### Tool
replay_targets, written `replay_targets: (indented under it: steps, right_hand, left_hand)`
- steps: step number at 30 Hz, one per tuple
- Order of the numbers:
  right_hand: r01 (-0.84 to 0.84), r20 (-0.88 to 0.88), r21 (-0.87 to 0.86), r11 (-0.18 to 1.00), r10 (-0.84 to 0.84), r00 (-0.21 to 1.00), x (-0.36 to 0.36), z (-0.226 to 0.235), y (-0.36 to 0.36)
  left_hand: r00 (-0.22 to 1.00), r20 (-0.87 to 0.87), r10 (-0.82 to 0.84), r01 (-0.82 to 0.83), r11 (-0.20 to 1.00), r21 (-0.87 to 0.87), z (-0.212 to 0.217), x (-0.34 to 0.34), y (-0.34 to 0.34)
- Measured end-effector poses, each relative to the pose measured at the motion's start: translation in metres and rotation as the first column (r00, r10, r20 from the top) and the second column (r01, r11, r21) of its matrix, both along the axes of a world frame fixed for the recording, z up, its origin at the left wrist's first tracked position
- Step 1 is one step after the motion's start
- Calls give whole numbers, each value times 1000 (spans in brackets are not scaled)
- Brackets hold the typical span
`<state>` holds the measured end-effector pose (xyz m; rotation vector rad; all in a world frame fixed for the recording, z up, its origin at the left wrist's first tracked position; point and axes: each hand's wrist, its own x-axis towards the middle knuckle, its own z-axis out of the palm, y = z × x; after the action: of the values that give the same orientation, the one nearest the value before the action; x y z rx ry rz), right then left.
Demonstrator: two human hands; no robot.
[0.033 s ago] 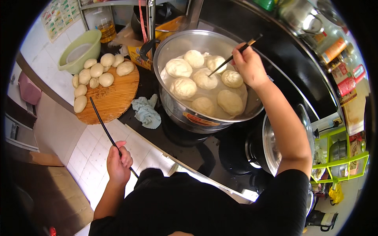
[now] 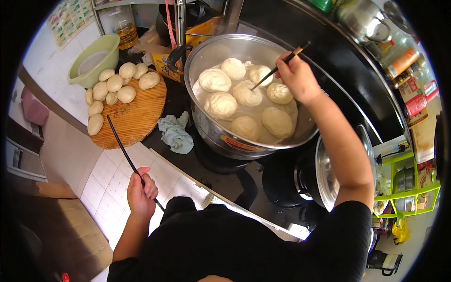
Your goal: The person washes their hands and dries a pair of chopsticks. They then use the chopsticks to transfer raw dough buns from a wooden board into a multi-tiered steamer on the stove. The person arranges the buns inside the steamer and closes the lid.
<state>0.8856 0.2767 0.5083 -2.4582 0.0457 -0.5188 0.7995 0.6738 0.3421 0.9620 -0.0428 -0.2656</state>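
Middle dough ball: the pale, rounded ball (image 2: 247,94) sits near the middle of the steel pot (image 2: 206,123), with seven other dough balls (image 2: 221,104) around it; being round, it shows no clear long axis.
Chopstick on the dough: the right chopstick (image 2: 270,74) slants from upper right down to lower left, its tip meeting a dimple in the ball's top; whether it pierces the dough I cannot tell.
Right hand: the right hand (image 2: 300,80) is closed around that chopstick near its thick end, above the pot's right side; the ball lies below and to the left of this grip.
Nearer hand: the right, clearly; the left hand (image 2: 142,192) stays outside the pot, well apart, toward the lower left.
Left grip: fingers curl around the lower part of the left chopstick (image 2: 124,151), which runs from lower right to upper left, its far end appearing over the board's edge and touching no dough ball.
Beside the pot: a crumpled pale-blue cloth (image 2: 175,133) lies between it and the round wooden board (image 2: 141,113).
On the board: more dough balls (image 2: 114,83) cluster beside a light-green bowl (image 2: 112,51).
Right side: a glass-lidded pan (image 2: 324,178) sits beneath the right forearm.
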Motion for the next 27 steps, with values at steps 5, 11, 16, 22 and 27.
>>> replay_targets:
  steps: [5, 11, 16, 22, 27]
  right_hand:
    - [-28, 221, 154, 988, -7, 975, 16, 64, 29]
    - [113, -195, 42, 993, -103, 975, 64, 4, 60]
    - [138, 35, 278, 951, -154, 987, 8, 70, 60]
    - [275, -206, 209, 939, -233, 950, -9, 19, 80]
    - [356, -7, 199, 913, -362, 932, -61, 55, 77]
  left_hand:
    - [999, -3, -50, 50, 999, -10, -15, 51, 7]
    - [961, 85, -263, 264, 964, -7, -6, 126, 6]
    - [948, 63, -313, 312, 950, 28, -11, 180, 21]
    - [852, 96, -514, 515, 857, 18, -15, 201, 3]
    - [819, 155, -553, 558, 830, 14, -13, 208, -7]
